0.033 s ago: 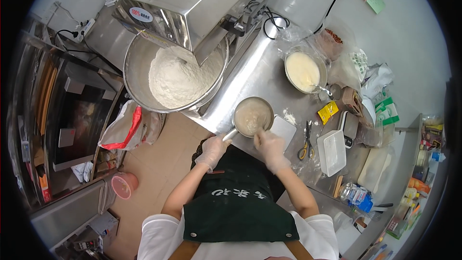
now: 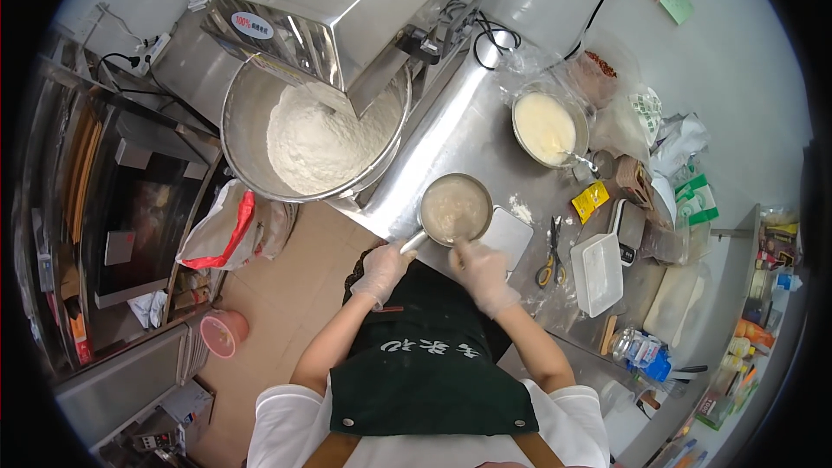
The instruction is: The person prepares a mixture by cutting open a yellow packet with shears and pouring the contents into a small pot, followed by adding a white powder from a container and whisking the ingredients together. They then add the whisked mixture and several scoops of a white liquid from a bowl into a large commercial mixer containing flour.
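At the near edge of the silvery metal worktable (image 2: pixel 451 134), to the right of the big round steel mixing bowl (image 2: pixel 247 152) heaped with white powder, is my small round metal saucepan (image 2: pixel 455 180) with cloudy beige liquid inside. My clear-gloved right hand (image 2: pixel 482 273) is at its near rim, fingers curled in, though I cannot tell how tightly or around what; my clear-gloved left hand (image 2: pixel 381 271) has its fingers wrapped closely around the pan's straight metal handle (image 2: pixel 416 242).
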`<state>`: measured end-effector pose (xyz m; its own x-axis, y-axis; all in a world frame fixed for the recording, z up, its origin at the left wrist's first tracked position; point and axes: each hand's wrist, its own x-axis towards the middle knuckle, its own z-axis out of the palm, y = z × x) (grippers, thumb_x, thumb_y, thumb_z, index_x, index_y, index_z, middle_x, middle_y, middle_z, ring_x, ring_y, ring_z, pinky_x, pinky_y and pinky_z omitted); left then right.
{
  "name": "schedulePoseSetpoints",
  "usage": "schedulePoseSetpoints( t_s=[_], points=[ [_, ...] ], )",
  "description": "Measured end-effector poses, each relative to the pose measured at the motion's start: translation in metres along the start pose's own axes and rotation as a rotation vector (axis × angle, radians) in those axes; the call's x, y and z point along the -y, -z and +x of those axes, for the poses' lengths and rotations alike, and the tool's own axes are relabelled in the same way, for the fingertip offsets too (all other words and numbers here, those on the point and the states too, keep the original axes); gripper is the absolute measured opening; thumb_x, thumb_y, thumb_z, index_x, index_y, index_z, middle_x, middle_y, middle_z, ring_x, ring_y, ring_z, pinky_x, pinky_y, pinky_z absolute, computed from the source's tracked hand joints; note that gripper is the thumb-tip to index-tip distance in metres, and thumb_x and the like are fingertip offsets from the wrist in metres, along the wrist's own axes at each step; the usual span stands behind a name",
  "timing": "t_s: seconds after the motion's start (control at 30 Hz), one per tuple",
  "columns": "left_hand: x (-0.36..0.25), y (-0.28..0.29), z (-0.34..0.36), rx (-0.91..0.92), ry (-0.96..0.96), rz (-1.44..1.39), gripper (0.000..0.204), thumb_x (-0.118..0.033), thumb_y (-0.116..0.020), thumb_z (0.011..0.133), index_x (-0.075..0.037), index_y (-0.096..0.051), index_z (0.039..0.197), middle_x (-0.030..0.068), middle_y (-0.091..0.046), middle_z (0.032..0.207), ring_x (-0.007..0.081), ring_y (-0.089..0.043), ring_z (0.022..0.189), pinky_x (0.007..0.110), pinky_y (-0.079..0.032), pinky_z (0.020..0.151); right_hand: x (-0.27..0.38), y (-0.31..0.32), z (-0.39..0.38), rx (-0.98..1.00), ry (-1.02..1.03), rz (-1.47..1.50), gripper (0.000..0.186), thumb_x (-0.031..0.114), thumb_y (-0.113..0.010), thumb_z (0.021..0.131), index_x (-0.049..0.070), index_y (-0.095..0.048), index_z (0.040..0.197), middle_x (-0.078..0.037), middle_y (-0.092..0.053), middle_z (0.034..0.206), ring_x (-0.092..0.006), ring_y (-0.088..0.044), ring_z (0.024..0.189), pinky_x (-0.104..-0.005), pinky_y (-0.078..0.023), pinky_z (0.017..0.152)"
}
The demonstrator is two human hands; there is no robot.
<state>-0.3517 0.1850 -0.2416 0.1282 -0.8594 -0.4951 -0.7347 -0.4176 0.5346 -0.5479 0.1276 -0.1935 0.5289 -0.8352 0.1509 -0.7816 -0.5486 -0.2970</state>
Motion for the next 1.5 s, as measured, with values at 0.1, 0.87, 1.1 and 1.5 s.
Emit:
schedulePoseSetpoints(
  t_s=[0.1, 0.87, 1.1, 1.5],
  points=[
    [-0.007, 0.009, -0.005, 0.028, 0.027, -0.033, 0.034, -0.035, -0.06, 0.092, -0.009, -0.064, 0.114, 0.0201, -0.069, 0.09, 0.0383, -0.066, 0.088, 0.05, -0.05, 0.077, 0.001, -0.001, 0.01, -0.102, 0.013, 0.316, 0.009, 0.016, -0.068, 0.082, 0.008, -0.068, 0.086, -0.011, -0.065, 0.069, -0.0286, -0.065, 0.061, -0.0392, -0.052, 0.055],
    [-0.004, 0.003, -0.003, 0.04, 0.068, -0.073, 0.034, -0.036, -0.062, 0.092, -0.009, -0.065, 0.112, 0.0194, -0.069, 0.092, 0.0369, -0.066, 0.09, 0.048, -0.05, 0.079, -0.034, 0.011, 0.027, -0.31, -0.121, 0.124, 0.01, 0.015, -0.07, 0.082, 0.012, -0.072, 0.091, -0.01, -0.064, 0.067, -0.0239, -0.065, 0.057, -0.0349, -0.051, 0.051],
    [-0.003, 0.002, 0.0, 0.018, 0.059, -0.069, 0.034, -0.037, -0.062, 0.091, -0.01, -0.066, 0.112, 0.0188, -0.069, 0.092, 0.0368, -0.066, 0.091, 0.048, -0.05, 0.079, -0.033, 0.025, 0.029, -0.192, -0.062, 0.102, 0.013, 0.016, -0.07, 0.082, 0.01, -0.071, 0.093, -0.011, -0.066, 0.07, -0.0251, -0.065, 0.057, -0.0354, -0.05, 0.051],
    [-0.002, 0.0, -0.003, 0.023, 0.044, -0.049, 0.033, -0.036, -0.061, 0.092, -0.011, -0.065, 0.114, 0.0177, -0.07, 0.089, 0.0366, -0.067, 0.086, 0.048, -0.05, 0.077, -0.042, 0.024, 0.027, -0.148, -0.82, 0.921, 0.018, 0.018, -0.066, 0.091, 0.002, -0.071, 0.095, -0.002, -0.06, 0.06, -0.0093, -0.056, 0.05, -0.0252, -0.042, 0.047]
  ],
)
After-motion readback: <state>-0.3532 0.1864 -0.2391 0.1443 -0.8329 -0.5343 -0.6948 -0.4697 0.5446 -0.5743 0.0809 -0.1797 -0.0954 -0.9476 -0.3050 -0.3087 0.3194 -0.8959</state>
